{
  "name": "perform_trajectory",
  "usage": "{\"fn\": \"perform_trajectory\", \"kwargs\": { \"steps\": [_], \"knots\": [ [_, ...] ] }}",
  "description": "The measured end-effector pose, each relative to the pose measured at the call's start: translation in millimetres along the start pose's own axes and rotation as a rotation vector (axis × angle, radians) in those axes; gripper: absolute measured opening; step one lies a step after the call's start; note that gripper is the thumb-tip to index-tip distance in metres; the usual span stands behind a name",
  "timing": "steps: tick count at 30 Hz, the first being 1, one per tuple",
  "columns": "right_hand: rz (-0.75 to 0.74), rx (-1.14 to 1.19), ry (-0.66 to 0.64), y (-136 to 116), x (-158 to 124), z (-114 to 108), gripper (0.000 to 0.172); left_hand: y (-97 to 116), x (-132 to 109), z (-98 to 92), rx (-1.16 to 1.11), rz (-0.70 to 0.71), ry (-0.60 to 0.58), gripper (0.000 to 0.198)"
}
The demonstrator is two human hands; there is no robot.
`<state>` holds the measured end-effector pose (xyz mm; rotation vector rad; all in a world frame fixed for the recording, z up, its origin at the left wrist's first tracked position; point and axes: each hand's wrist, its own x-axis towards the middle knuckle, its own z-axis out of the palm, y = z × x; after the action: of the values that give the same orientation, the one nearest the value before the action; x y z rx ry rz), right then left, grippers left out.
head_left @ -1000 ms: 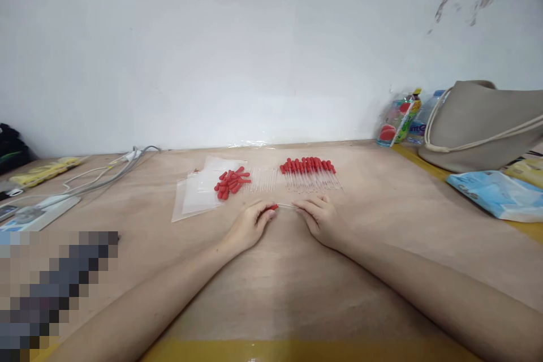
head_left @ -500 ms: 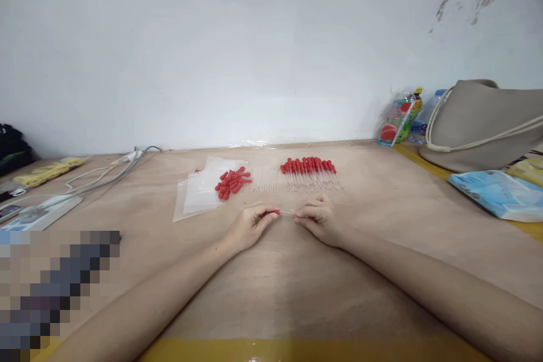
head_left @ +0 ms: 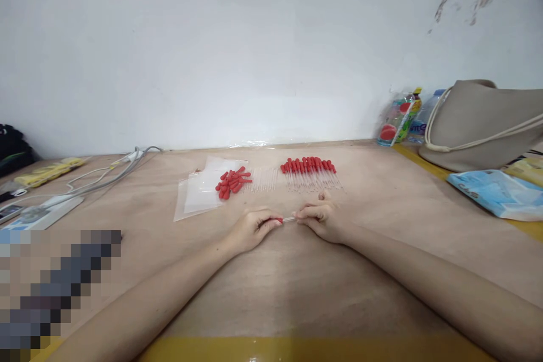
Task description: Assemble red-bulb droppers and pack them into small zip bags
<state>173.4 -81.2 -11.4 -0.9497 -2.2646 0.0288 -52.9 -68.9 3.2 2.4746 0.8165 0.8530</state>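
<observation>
My left hand (head_left: 251, 229) pinches a red rubber bulb (head_left: 279, 220) at the table's middle. My right hand (head_left: 321, 218) pinches the clear glass tube (head_left: 289, 219) that meets that bulb; the two hands face each other, a few centimetres apart. Behind them lie a loose heap of red bulbs (head_left: 231, 181), a row of bare clear tubes (head_left: 263, 179) and a row of several finished droppers with red bulbs (head_left: 309, 172).
Clear plastic bags (head_left: 195, 196) lie left of the bulbs. Cables and a power strip (head_left: 51, 205) are far left, with a blurred patch below. A beige bag (head_left: 483, 121), bottles (head_left: 401, 116) and a blue packet (head_left: 496, 192) stand at right. A white wall is behind.
Both hands have drawn slightly toward me with the bulb and tube, and the right hand's fingers have closed into a tighter pinch on the tube.
</observation>
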Motion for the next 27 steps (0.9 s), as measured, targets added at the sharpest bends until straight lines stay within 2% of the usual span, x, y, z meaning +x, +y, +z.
{"fn": "perform_trajectory", "kwargs": {
  "steps": [6, 17, 27],
  "knots": [
    [-0.004, -0.058, 0.051, -9.4, -1.0, -1.6, 0.019, 0.8, 0.7, 0.5, 0.087, 0.004, 0.010, 0.021],
    [-0.003, -0.117, -0.017, -13.8, 5.0, 2.1, 0.028, -1.2, 2.5, 2.6, 0.100, -0.003, -0.009, 0.020],
    [-0.040, -0.173, -0.045, -17.2, 10.5, 6.0, 0.031, -4.7, 7.1, 1.6, 0.286, 0.177, -0.005, 0.016]
  ]
}}
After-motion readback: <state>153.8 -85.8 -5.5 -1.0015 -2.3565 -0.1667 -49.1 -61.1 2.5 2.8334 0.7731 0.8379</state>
